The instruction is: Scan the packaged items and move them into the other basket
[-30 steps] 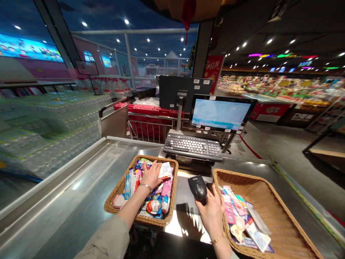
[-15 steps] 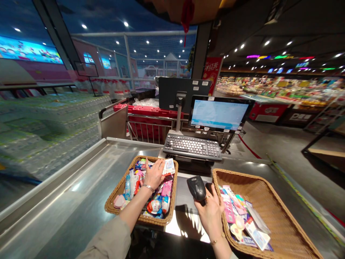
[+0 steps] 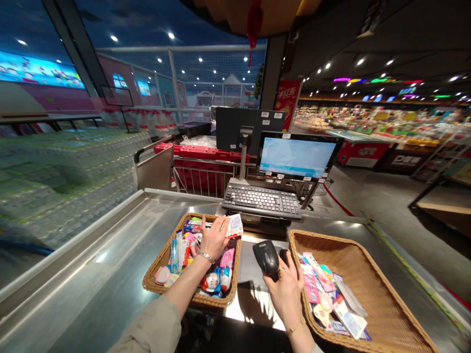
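Note:
My left hand (image 3: 214,240) is closed on a small white packet (image 3: 234,226) with a barcode and a red edge, over the right rim of the left wicker basket (image 3: 150,279). That basket holds toothbrush-like packs, a pink pack and round blue-and-red toy-like items (image 3: 211,282). Wrapped in my right hand (image 3: 285,289) is a black barcode scanner (image 3: 266,257), its head pointing up and left between the baskets. Just right of this hand stands the right wicker basket (image 3: 382,284), with several packets in its left part, among them a white-and-red one (image 3: 351,318).
Both baskets stand on a steel counter (image 3: 121,260) with a raised left edge. Behind them are a black keyboard (image 3: 262,200), a lit screen (image 3: 298,156) and a second monitor seen from its back (image 3: 250,128). A metal cart (image 3: 202,176) and stacked bottle packs (image 3: 73,171) stand beyond.
My left hand has moved slightly right with the packet, which now reaches to the basket's right rim. My right hand and the scanner have barely moved.

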The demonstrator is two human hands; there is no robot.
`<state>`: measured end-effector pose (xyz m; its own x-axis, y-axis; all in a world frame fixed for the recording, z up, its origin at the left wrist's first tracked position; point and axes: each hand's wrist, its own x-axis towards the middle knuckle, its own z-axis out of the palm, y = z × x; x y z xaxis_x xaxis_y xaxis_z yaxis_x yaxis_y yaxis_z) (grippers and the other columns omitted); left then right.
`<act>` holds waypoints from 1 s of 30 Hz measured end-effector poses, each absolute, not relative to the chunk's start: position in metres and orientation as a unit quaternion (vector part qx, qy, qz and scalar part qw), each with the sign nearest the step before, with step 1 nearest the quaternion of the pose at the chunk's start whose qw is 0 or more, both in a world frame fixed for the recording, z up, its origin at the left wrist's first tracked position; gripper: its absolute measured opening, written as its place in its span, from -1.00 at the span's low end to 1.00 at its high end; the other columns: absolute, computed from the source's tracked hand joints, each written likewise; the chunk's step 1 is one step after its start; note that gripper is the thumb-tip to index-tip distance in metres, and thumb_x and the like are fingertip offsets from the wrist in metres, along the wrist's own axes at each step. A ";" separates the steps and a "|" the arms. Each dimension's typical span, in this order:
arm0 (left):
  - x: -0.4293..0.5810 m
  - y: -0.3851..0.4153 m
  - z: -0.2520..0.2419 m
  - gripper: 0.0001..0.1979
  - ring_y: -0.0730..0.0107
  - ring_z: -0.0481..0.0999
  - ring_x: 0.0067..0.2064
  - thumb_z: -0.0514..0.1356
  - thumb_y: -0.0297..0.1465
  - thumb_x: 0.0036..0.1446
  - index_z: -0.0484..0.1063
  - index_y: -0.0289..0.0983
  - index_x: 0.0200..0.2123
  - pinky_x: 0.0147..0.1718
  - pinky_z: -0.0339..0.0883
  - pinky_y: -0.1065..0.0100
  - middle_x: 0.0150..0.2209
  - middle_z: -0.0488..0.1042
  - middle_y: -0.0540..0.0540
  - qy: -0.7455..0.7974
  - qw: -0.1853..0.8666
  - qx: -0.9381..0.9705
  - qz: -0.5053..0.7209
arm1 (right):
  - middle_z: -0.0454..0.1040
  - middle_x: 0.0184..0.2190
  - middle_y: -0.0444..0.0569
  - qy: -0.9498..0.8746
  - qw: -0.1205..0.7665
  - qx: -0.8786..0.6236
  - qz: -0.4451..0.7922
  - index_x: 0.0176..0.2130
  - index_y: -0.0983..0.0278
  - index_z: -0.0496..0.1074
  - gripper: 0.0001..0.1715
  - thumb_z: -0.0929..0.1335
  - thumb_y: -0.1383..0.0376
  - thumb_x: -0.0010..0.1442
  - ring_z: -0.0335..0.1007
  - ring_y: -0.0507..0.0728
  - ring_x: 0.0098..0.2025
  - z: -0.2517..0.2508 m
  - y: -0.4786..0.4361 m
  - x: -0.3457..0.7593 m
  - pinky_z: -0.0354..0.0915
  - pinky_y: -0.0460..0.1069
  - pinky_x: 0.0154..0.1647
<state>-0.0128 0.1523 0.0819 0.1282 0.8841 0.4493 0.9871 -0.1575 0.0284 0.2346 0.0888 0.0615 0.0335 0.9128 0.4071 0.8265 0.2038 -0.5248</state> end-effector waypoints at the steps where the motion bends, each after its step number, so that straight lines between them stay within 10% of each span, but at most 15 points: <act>1: -0.012 0.152 0.082 -0.35 0.02 0.21 0.30 0.12 -0.36 0.14 0.11 -0.20 0.31 0.28 -0.69 -0.22 0.28 0.25 -0.22 -0.633 0.139 -0.739 -0.187 | 0.47 0.08 0.01 -0.692 0.348 -0.629 0.064 -0.02 0.23 0.48 -0.52 0.30 0.26 0.04 0.03 0.30 0.33 0.062 0.089 0.235 -0.18 0.29 0.31; 30: 0.014 0.162 0.076 -0.39 0.03 0.38 0.17 0.20 -0.25 0.12 0.24 -0.20 0.25 0.31 -0.53 -0.16 0.18 0.39 -0.24 -0.572 0.218 -0.746 -0.261 | 0.45 0.10 -0.07 -0.692 0.329 -0.638 0.073 -0.06 0.13 0.50 -0.57 0.32 0.25 0.05 0.02 0.33 0.33 0.069 0.086 0.235 -0.18 0.36 0.28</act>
<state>0.0141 0.1618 0.0758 0.2095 0.7402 0.6390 0.9678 -0.2503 -0.0274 0.2350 0.0865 0.0695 0.0301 0.9317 0.3620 0.8349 0.1756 -0.5216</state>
